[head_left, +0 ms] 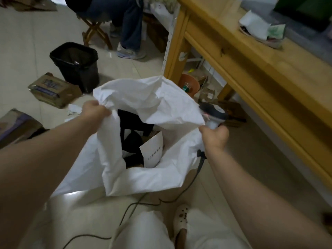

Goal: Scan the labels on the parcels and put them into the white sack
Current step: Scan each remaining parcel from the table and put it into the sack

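White sack [152, 97] stands on the tiled floor [27, 51] right in front of the person, mouth pulled wide. Left hand [96, 112] is out on the left rim, fingers curled tight round a bunch of the fabric. Right hand [214, 136] is over on the right rim, fingers wrapped round the handle of a barcode scanner [214, 114], thumb nipping the sack's edge against it. The scanner's head pokes up just past the rim, and its cable [199, 168] drops from the handle and trails across the floor towards the person's feet. Down inside the sack lie black parcels [131, 123], and leaning beside them a white box [152, 150] with a line of print on its face. To the right runs a wooden table [251, 69]. Back left sits a black waste bin [75, 65] with a cardboard box [53, 90] just beside it, and another person [125, 24] is seated beyond.
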`<state>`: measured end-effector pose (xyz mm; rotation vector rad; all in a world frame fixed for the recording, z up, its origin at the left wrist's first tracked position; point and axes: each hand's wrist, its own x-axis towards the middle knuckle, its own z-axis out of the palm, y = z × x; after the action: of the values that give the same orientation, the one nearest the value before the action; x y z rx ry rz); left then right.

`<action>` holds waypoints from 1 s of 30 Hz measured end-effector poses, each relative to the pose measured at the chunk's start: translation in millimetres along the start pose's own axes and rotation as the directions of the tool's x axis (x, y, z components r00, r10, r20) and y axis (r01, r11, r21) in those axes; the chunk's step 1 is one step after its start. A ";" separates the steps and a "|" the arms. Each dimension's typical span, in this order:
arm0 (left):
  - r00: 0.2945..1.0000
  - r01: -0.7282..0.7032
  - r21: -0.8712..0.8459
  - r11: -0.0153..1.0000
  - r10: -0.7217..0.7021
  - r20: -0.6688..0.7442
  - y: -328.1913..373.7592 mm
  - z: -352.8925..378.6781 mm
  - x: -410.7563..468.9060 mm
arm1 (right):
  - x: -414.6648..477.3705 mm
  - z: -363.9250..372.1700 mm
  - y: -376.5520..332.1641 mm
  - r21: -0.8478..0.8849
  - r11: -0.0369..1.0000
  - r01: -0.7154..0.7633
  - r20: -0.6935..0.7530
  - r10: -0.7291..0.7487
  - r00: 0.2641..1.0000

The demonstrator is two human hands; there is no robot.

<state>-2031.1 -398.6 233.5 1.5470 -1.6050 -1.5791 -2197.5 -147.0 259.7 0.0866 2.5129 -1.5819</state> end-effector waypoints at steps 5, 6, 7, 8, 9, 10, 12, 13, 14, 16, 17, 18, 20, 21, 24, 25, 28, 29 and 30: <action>0.987 0.055 -0.239 0.969 -0.090 -0.134 49.9 13.9 8.6 | -0.4 -15.3 -31.0 0.255 0.964 0.079 -0.089 -0.058 0.994; 0.976 0.071 -0.198 0.978 -0.110 -0.190 44.6 8.7 10.3 | 2.0 -16.0 -29.9 0.254 0.964 0.078 -0.086 -0.058 0.995; 0.965 0.080 -0.115 0.990 -0.106 -0.238 33.6 1.2 13.1 | 4.4 -15.6 -25.9 0.235 0.970 0.059 -0.065 -0.044 0.997; 0.960 0.088 -0.009 0.996 -0.087 -0.265 17.5 -7.2 17.6 | 7.2 -13.7 -18.3 0.188 0.982 0.025 -0.034 -0.019 0.999; 0.961 0.095 0.087 0.992 -0.068 -0.270 -1.0 -14.4 22.0 | 9.7 -10.6 -7.0 0.114 0.993 -0.015 -0.007 0.016 1.000; 0.966 0.103 0.161 0.981 -0.061 -0.250 -20.4 -19.6 24.6 | 11.7 -7.4 7.4 0.034 0.998 -0.054 0.008 0.054 0.999; 0.973 0.146 0.233 0.961 -0.097 -0.210 -58.5 -21.5 26.1 | 14.4 -2.4 39.9 -0.078 0.991 -0.109 0.015 0.110 0.994; 0.967 0.187 0.229 0.955 -0.138 -0.213 -73.7 -20.4 26.4 | 15.3 -0.5 55.0 -0.108 0.986 -0.127 0.017 0.129 0.991; 0.958 0.224 0.225 0.948 -0.173 -0.227 -86.1 -18.5 26.9 | 16.6 1.1 67.5 -0.131 0.981 -0.145 0.019 0.148 0.989; 0.954 0.257 0.260 0.931 -0.201 -0.223 -101.9 -11.5 31.2 | 21.0 4.6 85.9 -0.172 0.969 -0.176 0.024 0.182 0.983; 0.955 0.264 0.297 0.918 -0.205 -0.215 -106.2 -4.7 33.7 | 23.7 6.0 92.3 -0.189 0.965 -0.184 0.025 0.192 0.981; 0.953 0.268 0.334 0.904 -0.197 -0.231 -108.7 3.8 35.8 | 26.7 6.6 96.9 -0.203 0.961 -0.188 0.021 0.196 0.980; 0.922 0.289 0.415 0.863 -0.133 -0.365 -111.2 27.1 31.5 | 31.8 5.6 102.9 -0.226 0.956 -0.189 0.009 0.196 0.981; 0.908 0.288 0.483 0.827 -0.075 -0.413 -110.3 41.7 25.9 | 33.0 4.1 104.8 -0.236 0.954 -0.186 0.010 0.194 0.981; 0.967 0.111 0.705 0.700 0.089 -0.240 -104.3 85.3 3.8 | 30.9 -3.2 106.5 -0.232 0.956 -0.182 0.022 0.192 0.981; 0.989 0.036 0.769 0.638 0.086 -0.118 -102.1 97.6 -3.1 | 28.3 -6.6 105.7 -0.215 0.958 -0.188 0.024 0.197 0.980; 0.979 -0.204 0.852 0.483 0.088 0.185 -87.0 137.5 -30.5 | 17.9 -20.7 99.2 -0.147 0.965 -0.218 0.041 0.226 0.973; 0.952 -0.306 0.849 0.430 0.132 0.276 -80.3 151.0 -44.0 | 13.6 -26.6 95.1 -0.120 0.968 -0.222 0.046 0.228 0.972; 0.916 -0.401 0.832 0.384 0.178 0.360 -73.2 163.4 -58.4 | 9.0 -32.9 90.5 -0.098 0.970 -0.221 0.052 0.227 0.973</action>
<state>-2124.4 -259.6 147.2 1.3421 -2.9645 -0.6218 -2197.4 -78.4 191.6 0.2937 2.4249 -1.3589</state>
